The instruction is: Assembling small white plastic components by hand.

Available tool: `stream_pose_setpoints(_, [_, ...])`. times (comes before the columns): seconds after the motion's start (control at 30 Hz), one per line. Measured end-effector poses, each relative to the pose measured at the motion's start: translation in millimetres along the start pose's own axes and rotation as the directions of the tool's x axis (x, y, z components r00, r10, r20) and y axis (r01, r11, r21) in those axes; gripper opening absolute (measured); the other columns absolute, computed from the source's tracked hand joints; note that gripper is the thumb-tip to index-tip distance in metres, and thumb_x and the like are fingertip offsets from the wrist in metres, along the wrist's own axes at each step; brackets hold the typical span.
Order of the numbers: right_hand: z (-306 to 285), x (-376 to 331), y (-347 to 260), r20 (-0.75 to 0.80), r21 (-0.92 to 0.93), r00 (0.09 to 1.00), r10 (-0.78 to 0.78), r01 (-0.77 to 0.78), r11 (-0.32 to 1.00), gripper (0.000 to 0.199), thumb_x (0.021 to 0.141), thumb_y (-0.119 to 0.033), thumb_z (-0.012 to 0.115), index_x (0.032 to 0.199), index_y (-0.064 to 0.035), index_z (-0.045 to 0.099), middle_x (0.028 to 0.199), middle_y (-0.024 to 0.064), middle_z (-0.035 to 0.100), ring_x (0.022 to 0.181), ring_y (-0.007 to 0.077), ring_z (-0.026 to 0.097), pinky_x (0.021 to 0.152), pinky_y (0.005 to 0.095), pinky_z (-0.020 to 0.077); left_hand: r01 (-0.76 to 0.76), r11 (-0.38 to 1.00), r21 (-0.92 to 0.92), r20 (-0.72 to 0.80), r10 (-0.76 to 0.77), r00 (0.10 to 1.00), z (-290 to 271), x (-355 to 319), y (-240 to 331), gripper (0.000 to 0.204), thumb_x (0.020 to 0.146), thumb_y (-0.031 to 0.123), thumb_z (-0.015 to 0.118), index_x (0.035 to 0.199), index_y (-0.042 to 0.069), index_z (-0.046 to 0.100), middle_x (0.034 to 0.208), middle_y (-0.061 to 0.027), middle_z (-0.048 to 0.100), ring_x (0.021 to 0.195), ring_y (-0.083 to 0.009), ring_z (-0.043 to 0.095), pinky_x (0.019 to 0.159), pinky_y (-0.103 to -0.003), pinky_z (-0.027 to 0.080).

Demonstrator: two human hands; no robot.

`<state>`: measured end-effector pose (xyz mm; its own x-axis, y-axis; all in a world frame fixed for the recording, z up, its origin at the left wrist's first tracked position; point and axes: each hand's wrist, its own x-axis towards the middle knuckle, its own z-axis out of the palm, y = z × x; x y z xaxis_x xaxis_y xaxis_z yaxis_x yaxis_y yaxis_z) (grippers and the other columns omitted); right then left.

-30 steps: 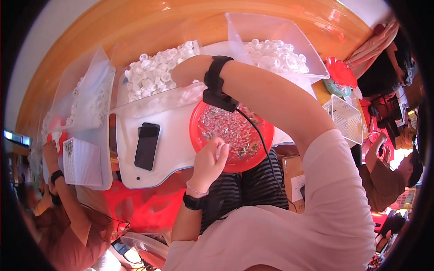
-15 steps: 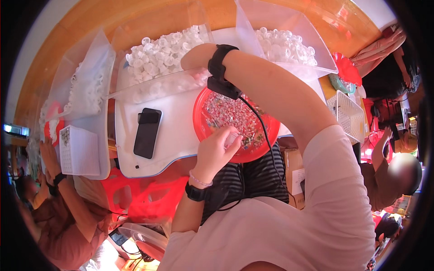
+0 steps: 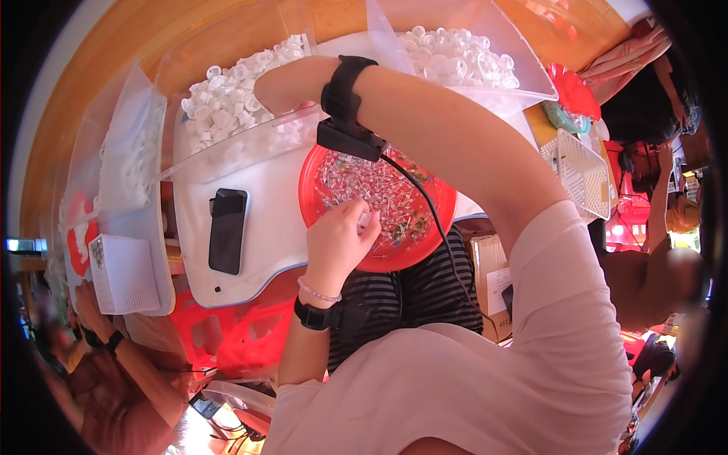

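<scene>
My left hand (image 3: pixel 339 236) is closed above the near left part of a red bowl (image 3: pixel 307 189). A small translucent whitish plastic piece (image 3: pixel 365 219) shows between its thumb and fingers. Many thin clear and coloured bits (image 3: pixel 409 193) fill the bowl. My right hand (image 3: pixel 292 85) reaches across the bowl into a clear plastic bin (image 3: pixel 220 158). It lies against a heap of white round plastic parts (image 3: pixel 220 106); its fingers are turned away and mostly hidden. A black box with a cable (image 3: pixel 350 139) hangs from the right wrist strap.
A black phone (image 3: pixel 229 231) lies on the white tabletop (image 3: pixel 265 178). A second clear bin with white parts (image 3: pixel 462 61) stands at the far right. White baskets (image 3: pixel 576 178) (image 3: pixel 125 277) flank the work area. Another person's arm (image 3: pixel 136 364) is at the left.
My right hand has shifted left, deeper into the heap of white parts. The left hand stays over the bowl with its small piece. The whole view has shifted slightly.
</scene>
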<state>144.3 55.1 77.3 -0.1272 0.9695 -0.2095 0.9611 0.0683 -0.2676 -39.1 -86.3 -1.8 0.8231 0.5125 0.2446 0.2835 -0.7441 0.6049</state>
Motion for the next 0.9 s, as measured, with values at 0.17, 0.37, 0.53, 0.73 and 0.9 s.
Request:
stream_pose_setpoints(0.17, [-9.3,-1.5,-4.0,0.193,0.054,0.978,0.073,-0.085,0.995,0.02,0.076,-0.006,0.053,0.093,0.0006,0.062,0.082,0.0132,0.062,0.067,0.0262,0.061,0.054,0.0408,0.0455,0.026,1.0,-0.01,0.045,-0.026,0.999,0.1,1.5,1.8,0.015,0.081,0.022,0.065,0.08,0.008,0.06,0.071,-0.0075,0.062,0.06,-0.0257,0.061,0.052,-0.035,0.047])
stream_pose_setpoints(0.37, [13.0,12.9,8.7,-0.215,0.005,0.972,-0.099,0.102,0.995,0.023,0.071,-0.005,0.053,0.088,0.0048,0.065,0.083,0.0171,0.064,0.07,0.0293,0.061,0.059,0.0419,0.0463,0.029,0.999,0.019,0.072,-0.03,0.997,1.6,3.2,1.4,0.016,0.082,0.024,0.065,0.081,0.008,0.06,0.073,-0.0071,0.063,0.06,-0.0255,0.062,0.051,-0.035,0.047])
stream_pose_setpoints(0.53, [-7.6,2.1,2.7,0.11,0.223,0.992,0.064,-0.087,0.971,0.014,0.08,-0.004,0.051,0.088,0.0003,0.061,0.085,0.0126,0.062,0.075,0.026,0.063,0.063,0.0356,0.0549,-0.03,0.999,0.018,0.019,0.029,0.999,5.1,1.0,-1.9,0.016,0.083,0.025,0.061,0.078,0.01,0.057,0.07,-0.0049,0.059,0.055,-0.0262,0.059,0.047,-0.037,0.046])
stream_pose_setpoints(0.73, [-17.5,-2.2,-5.8,0.353,0.359,0.935,0.035,-0.17,0.918,0.021,0.078,-0.005,0.058,0.097,0.0037,0.061,0.093,0.0142,0.062,0.079,0.0242,0.063,0.067,0.0332,0.0572,-0.024,1.0,0.018,0.024,0.024,0.999,6.2,-1.0,-5.6,0.016,0.083,0.025,0.061,0.079,0.011,0.057,0.07,-0.0052,0.058,0.054,-0.0263,0.058,0.047,-0.037,0.046])
stream_pose_setpoints(0.9, [-16.9,-6.6,0.8,0.384,0.484,0.923,-0.037,-0.167,0.859,0.023,0.079,-0.006,0.058,0.101,0.0018,0.062,0.092,0.0128,0.063,0.08,0.0247,0.063,0.069,0.032,0.0554,0.007,1.0,0.022,0.059,-0.009,0.998,3.0,0.1,-1.6,0.016,0.082,0.024,0.065,0.081,0.01,0.059,0.073,-0.0051,0.062,0.058,-0.0233,0.061,0.05,-0.034,0.047])
